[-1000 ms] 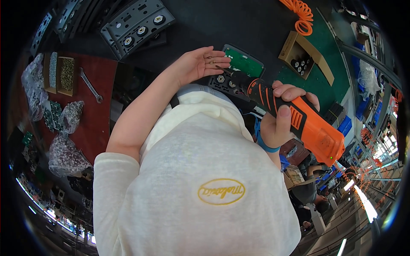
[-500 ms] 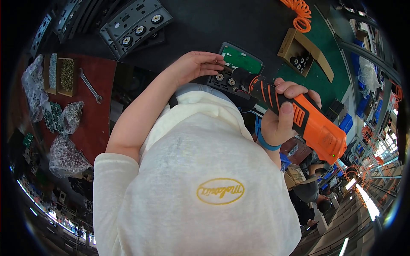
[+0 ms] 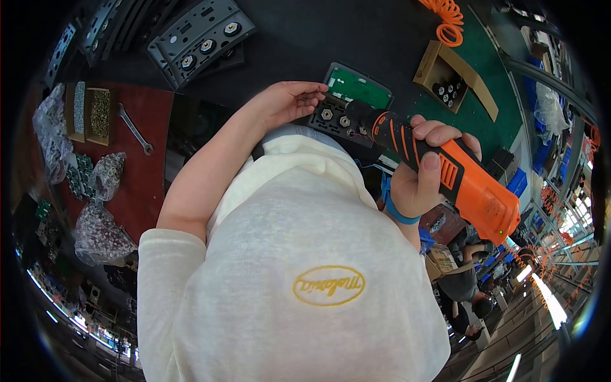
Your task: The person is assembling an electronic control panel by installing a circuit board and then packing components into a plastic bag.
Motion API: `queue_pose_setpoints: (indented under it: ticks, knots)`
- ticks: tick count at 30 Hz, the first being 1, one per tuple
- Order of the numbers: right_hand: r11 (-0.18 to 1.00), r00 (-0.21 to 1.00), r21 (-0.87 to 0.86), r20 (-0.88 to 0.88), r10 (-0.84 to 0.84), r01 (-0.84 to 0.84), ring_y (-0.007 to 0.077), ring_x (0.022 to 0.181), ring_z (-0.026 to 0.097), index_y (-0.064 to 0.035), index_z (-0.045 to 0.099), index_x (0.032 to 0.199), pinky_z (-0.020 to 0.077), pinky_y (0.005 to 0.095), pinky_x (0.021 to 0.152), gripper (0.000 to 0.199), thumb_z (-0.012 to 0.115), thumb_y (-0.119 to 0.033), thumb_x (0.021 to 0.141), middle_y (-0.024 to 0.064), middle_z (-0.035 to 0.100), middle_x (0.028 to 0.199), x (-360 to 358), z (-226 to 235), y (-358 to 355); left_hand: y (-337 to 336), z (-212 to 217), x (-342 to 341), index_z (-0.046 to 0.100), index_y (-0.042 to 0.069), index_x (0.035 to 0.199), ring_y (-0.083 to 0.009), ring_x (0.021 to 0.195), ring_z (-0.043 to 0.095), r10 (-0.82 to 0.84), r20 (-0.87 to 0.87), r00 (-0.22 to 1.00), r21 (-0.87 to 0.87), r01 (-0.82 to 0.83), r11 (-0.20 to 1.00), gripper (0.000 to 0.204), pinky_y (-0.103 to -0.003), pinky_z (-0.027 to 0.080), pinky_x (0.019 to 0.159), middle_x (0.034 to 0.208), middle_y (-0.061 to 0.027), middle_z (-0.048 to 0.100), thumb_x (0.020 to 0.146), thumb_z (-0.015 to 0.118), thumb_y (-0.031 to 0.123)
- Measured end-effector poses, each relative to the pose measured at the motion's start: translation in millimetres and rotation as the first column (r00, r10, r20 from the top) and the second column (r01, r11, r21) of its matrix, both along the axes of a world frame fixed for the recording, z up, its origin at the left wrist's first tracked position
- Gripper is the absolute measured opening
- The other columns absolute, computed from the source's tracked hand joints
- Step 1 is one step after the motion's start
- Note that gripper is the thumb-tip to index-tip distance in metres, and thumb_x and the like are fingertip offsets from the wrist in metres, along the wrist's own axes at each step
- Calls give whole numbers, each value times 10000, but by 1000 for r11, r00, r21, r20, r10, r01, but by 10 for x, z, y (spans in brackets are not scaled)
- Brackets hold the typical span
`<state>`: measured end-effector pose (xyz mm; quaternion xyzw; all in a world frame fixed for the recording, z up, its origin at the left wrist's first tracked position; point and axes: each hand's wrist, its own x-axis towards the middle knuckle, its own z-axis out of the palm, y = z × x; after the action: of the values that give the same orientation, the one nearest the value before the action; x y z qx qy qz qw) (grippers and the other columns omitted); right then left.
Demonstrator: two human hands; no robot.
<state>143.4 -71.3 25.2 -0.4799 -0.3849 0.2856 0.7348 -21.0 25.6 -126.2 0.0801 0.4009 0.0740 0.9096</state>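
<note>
Clearly, in the head view, everything hinges on how the drill (image 3: pixel 468 188) lines up with your left hand (image 3: pixel 287 107). Your right hand (image 3: pixel 414 188) is wrapped around the orange drill, thumb across its near side, and the tool's long axis slants from lower right to upper left, nose toward your left fingers. The tip of the bit is too dark to make out there, so you can't tell whether it touches them.

Your left hand reaches in from the left, its fingers drawn together beside the left end of the green board (image 3: pixel 356 88); whether they pinch anything small is impossible to tell. That board lies beyond the drill's nose, its long side running from upper left down to lower right, less steeply than the drill. Just on your side of it sits the black plate with round knobs (image 3: pixel 327 122), partly covered by the nose. Of your two hands, the left is nearer to both board and plate; the right stays back, with the tool bridging the gap over the dark counter (image 3: pixel 299 48).
</note>
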Motion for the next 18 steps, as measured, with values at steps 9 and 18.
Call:
queue_pose_setpoints:
  ticks: [9,18]
  knots:
    - [999,997,-23,64,32,-30,238,870,553,-86,413,1169,434,463,866,422,612,-96,796,99,553,900,4,-8,-10,-30,46,17,620,10,996,-55,641,533,37,37,999,-115,-33,993,200,-174,485,582,774,-6,576,909,540,172]
    - [999,995,-2,93,47,-47,240,869,556,-94,421,1180,442,464,861,439,619,-92,789,98,551,904,-10,-26,-21,-71,-6,-1,619,14,954,-53,626,541,48,29,998,-119,-45,992,212,-157,477,542,761,-14,592,882,595,212]
